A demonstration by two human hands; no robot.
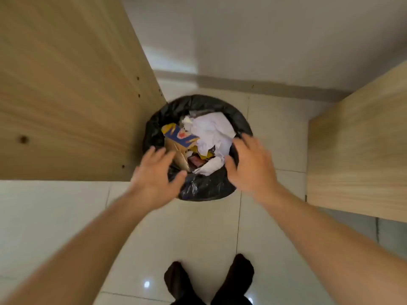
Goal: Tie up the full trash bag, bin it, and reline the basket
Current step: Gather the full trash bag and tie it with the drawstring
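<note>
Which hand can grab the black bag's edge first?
Probably the right hand: its fingers already lie over the black trash bag rim. The left hand hovers spread, apparently just short.

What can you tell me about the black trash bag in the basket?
The shiny, crinkly black plastic trash bag lines a round basket, its edge folded over the rim. It stands open on the pale tiled floor beside a wooden panel. It is full of crumpled white paper and a blue and yellow carton. The left hand and right hand reach its near rim, fingers spread; whether they touch is unclear.
</note>
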